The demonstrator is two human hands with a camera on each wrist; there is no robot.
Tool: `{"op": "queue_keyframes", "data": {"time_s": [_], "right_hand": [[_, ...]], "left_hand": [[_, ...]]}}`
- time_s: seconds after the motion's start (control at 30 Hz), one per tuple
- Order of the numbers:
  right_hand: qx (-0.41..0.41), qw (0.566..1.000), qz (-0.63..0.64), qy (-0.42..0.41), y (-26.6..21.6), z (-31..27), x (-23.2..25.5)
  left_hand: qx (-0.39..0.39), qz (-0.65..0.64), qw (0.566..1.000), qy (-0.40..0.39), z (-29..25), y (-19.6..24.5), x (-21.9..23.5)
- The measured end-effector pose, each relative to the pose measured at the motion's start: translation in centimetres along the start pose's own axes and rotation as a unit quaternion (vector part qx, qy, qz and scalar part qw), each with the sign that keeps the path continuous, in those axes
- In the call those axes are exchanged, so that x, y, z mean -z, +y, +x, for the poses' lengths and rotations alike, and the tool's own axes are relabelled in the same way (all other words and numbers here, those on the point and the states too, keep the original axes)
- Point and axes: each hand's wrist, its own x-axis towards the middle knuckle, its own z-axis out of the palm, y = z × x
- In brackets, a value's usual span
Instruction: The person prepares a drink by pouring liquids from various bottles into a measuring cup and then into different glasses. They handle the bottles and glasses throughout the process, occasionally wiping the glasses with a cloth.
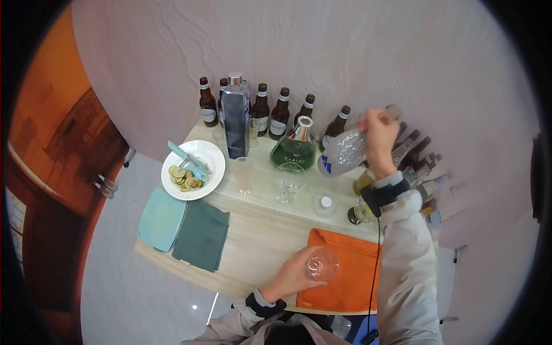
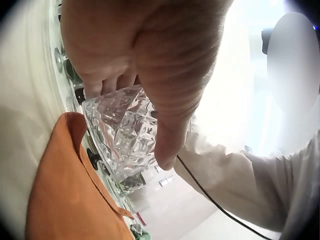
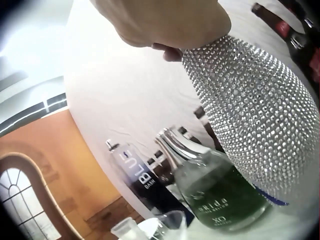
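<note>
The right hand grips the neck of a silvery studded bottle, which is tilted over the back right of the table. In the right wrist view the same bottle hangs beneath the hand, beside a flask-shaped bottle of green liquid. The left hand holds a clear glass above the orange cloth. The left wrist view shows the cut-pattern glass between the thumb and fingers of the left hand.
Brown bottles line the table's back edge near a tall dark blue bottle. A white plate bears sliced fruit and tongs. Stemmed glass and white cap stand mid-table. Light blue board and dark green cloth lie left.
</note>
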Motion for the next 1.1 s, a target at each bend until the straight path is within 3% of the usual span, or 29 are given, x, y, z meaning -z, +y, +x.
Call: {"op": "queue_keyframes", "data": {"time_s": [0.1,0.17,0.3,0.37,0.43,0.5,0.57,0.7,0.77,0.97,1.1], "right_hand": [[0.025,1.0,-0.003,-0.009,-8.1,-1.4,0.4],[0.098,0.993,-0.037,-0.062,-12.0,-2.3,1.9],[0.104,0.983,-0.115,-0.102,-17.8,-7.0,5.8],[0.059,0.974,-0.14,-0.17,-19.1,-9.9,8.4],[0.079,0.955,-0.185,-0.22,-17.1,-12.9,11.3],[0.096,0.881,-0.349,-0.305,-17.4,-15.9,12.7],[-0.07,0.802,-0.469,-0.363,-16.3,-18.2,14.7],[-0.096,0.77,-0.494,-0.393,-13.1,-21.2,17.6],[-0.048,0.75,-0.535,-0.386,-11.8,-22.3,18.9],[-0.029,0.684,-0.588,-0.43,-11.5,-23.0,19.3],[-0.016,0.667,-0.597,-0.446,-11.3,-23.0,19.7]], "left_hand": [[-0.01,0.005,1.0,0.005,0.0,0.1,0.2],[-0.015,0.0,1.0,0.007,-0.2,0.4,0.1],[-0.027,0.003,0.999,0.023,-0.4,1.4,-0.2],[-0.029,-0.005,0.999,0.023,-0.4,1.4,-0.5],[-0.046,-0.017,0.999,0.004,0.0,0.6,-1.0],[-0.053,-0.03,0.998,-0.007,0.4,1.4,-1.1],[-0.06,-0.038,0.997,-0.024,0.7,2.2,-1.0],[-0.073,-0.036,0.995,-0.062,1.3,2.4,-2.1],[-0.087,-0.034,0.993,-0.068,1.4,2.4,-2.8],[-0.123,-0.015,0.99,-0.065,1.6,2.5,-4.3],[-0.111,-0.025,0.99,-0.084,1.5,2.6,-4.3]]}}
